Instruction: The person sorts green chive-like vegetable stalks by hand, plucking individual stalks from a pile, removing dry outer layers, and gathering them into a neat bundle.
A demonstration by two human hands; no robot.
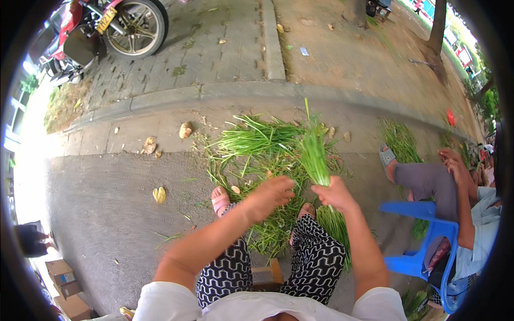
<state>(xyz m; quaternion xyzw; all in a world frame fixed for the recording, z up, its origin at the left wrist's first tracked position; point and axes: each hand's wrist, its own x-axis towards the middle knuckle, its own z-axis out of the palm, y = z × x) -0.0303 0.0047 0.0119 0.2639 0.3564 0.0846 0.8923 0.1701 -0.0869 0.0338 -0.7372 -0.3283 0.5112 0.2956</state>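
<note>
My right hand is closed round the lower end of a bunch of long, thin green chives, whose tips point away from me. Just left of it, my left hand hovers with its fingers curled together; whatever they may hold is too small to make out. Beyond both hands a pile of chives lies on the ground, its stalks mostly side by side. Loose trimmed leaves are scattered between my feet. More chives lie beside my right leg.
A person sits at the right by a blue plastic chair, with greens near their foot. A low kerb runs across beyond the pile. A motorcycle stands far left, cardboard boxes near left. Dry leaves dot the pavement.
</note>
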